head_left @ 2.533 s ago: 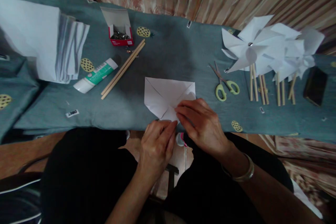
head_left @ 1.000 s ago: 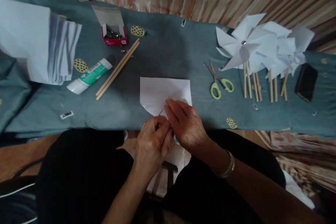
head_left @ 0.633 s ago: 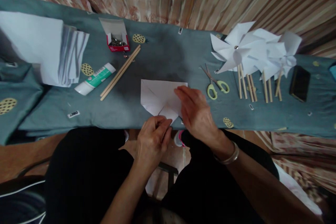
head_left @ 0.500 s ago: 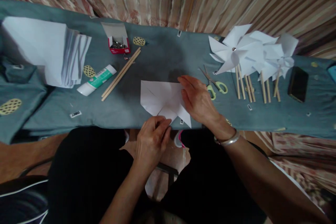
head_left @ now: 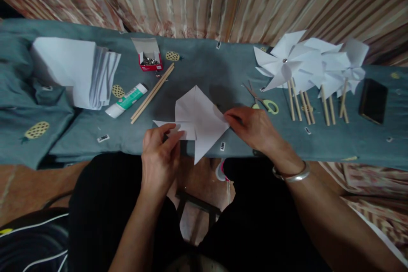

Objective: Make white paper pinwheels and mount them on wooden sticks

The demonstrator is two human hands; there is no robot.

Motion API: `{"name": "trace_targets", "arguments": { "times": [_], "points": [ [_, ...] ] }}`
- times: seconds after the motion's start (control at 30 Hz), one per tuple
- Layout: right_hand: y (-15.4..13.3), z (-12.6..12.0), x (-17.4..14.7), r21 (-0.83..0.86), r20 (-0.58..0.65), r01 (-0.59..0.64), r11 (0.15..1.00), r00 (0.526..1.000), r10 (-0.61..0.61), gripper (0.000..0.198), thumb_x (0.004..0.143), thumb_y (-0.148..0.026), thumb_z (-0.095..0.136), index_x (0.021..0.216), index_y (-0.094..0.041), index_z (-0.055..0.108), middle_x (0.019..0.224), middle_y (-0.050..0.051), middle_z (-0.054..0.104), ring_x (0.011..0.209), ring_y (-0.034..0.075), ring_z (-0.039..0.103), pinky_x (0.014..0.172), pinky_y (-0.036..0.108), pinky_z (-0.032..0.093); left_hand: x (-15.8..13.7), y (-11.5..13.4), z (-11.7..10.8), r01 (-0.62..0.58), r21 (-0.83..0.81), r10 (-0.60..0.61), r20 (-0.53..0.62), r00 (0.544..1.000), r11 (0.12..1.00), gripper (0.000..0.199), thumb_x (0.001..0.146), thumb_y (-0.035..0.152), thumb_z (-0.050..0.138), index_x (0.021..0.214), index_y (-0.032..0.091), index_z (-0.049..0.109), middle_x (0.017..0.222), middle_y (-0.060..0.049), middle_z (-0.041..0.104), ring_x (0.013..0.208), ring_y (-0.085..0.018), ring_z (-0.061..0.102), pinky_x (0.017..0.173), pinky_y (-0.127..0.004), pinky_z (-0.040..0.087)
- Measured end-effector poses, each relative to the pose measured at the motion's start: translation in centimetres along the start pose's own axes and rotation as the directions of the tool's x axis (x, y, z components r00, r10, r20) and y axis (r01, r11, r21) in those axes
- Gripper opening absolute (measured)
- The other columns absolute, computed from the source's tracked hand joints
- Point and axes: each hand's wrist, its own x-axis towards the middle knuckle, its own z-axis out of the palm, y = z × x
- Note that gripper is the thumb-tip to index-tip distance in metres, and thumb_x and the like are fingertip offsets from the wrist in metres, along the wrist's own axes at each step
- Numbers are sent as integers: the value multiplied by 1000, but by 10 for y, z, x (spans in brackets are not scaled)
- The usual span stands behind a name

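Note:
A white sheet of paper (head_left: 204, 117), cut in from its edges into flaps, is held at the table's near edge. Thumb and fingers of my left hand (head_left: 159, 151) pinch a flap on its left side. My right hand (head_left: 253, 129) pinches the paper's right corner between thumb and fingers. One pointed flap hangs down toward me between the hands. Just beyond my right hand lie scissors (head_left: 260, 101) with light green handles, partly hidden by that hand.
Paper pinwheels (head_left: 296, 61) on wooden sticks lie at the right, beside a dark phone (head_left: 373, 101). Toward the left are two wooden sticks (head_left: 153, 93), a green-and-white tube (head_left: 126, 100), a red box (head_left: 151, 67) of small metal pieces and stacked white paper (head_left: 76, 68).
The paper has been turned and now points a corner away from me. My left hand moved left to another flap; my right hand went from lying over the paper to pinching its corner.

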Motion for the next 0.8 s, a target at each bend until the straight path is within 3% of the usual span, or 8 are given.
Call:
{"name": "trace_targets", "arguments": {
  "times": [0.17, 0.3, 0.43, 0.63, 0.8],
  "points": [
    [-3, 4, -12, 21, -87, 32, 999, 996, -30, 24, 92, -21, 48, 87, -17, 71, 83, 6, 73, 79, 22, 67, 71, 32, 48, -5, 27, 4, -69, -146, 75, 34, 997, 987, 20, 87, 16, 62, 107, 19, 65, 110, -10, 65, 101, -25, 58, 83, -42, 51],
    [-1, 10, -12, 55, -176, 127, 990, 978, -116, 23, 93, -17, 46, 102, -17, 68, 97, 8, 73, 90, 23, 66, 83, 37, 51, -11, 42, 14, -94, -176, 121, 149, 981, 980, 22, 87, 17, 63, 109, 17, 66, 108, -11, 68, 98, -26, 59, 79, -42, 50],
    [0, 13, -11, 85, -158, 220, 972, 966, -204, 29, 93, -13, 43, 114, -16, 63, 114, 10, 70, 102, 24, 64, 91, 42, 51, -12, 36, 16, -95, -118, 117, 192, 974, 988, 21, 89, 12, 58, 107, 16, 68, 103, -10, 71, 92, -25, 61, 72, -38, 47],
    [-4, 13, -15, 127, -149, 278, 952, 954, -258, 30, 93, -10, 42, 114, -14, 63, 112, 11, 70, 101, 23, 64, 90, 42, 53, -16, 17, 4, -118, -43, 123, 110, 986, 992, 15, 90, 13, 57, 99, 16, 69, 94, -7, 73, 85, -22, 63, 72, -35, 44],
    [-12, 20, -17, 165, -75, 345, 924, 939, -337, 40, 89, -3, 38, 120, -14, 62, 123, 12, 65, 116, 23, 57, 98, 44, 50, -20, 3, -4, -71, 35, 68, 78, 995, 997, 15, 89, 11, 58, 99, 17, 68, 93, -6, 73, 85, -21, 64, 72, -35, 43]
  ]
}}
